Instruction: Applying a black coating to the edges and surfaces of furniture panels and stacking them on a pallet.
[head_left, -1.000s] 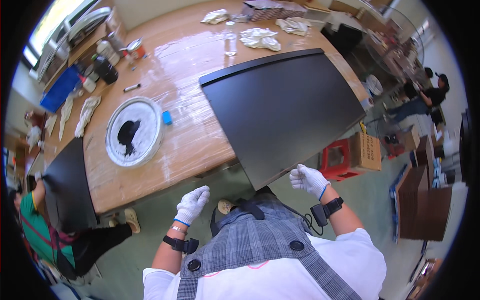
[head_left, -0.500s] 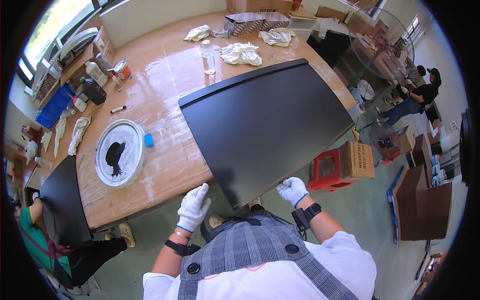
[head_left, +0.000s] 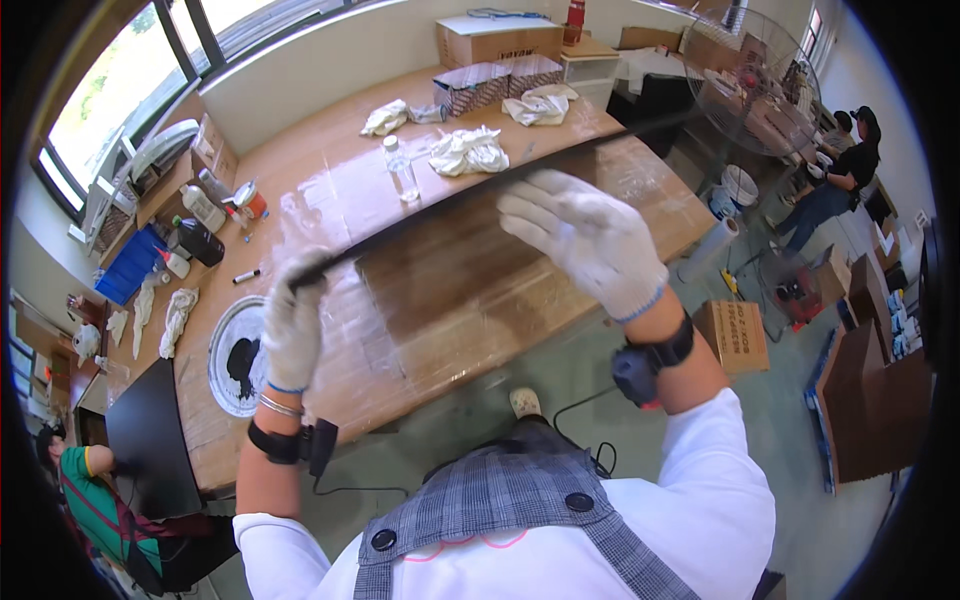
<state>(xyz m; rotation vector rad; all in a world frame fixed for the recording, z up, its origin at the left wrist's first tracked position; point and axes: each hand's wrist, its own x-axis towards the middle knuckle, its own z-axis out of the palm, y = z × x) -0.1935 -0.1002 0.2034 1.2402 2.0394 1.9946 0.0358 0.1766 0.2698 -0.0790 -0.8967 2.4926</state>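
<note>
A black panel [head_left: 410, 222] is raised nearly edge-on over the table, so it shows as a long thin dark strip, blurred towards its far right end. At its left end, my left hand [head_left: 291, 330] in a white knit glove is closed round the edge. My right hand [head_left: 585, 238], gloved too, has its fingers stretched out flat and close along the near side of the panel; whether the fingertips touch it is blurred. Partly behind my left hand lies a round white lid [head_left: 222, 385] with a black smear.
The brown-covered table [head_left: 480, 345] holds a clear bottle [head_left: 401, 170], white rags [head_left: 468, 152], a marker [head_left: 246, 276] and a blue bin [head_left: 128, 265]. At left a person [head_left: 95, 500] stands by another black panel [head_left: 150, 440]. A carton [head_left: 735, 335] sits on the floor at right.
The black panel has gone from lying flat on the table to being tilted up on edge. Both hands have risen and moved forward with it, and my left hand has closed on its end.
</note>
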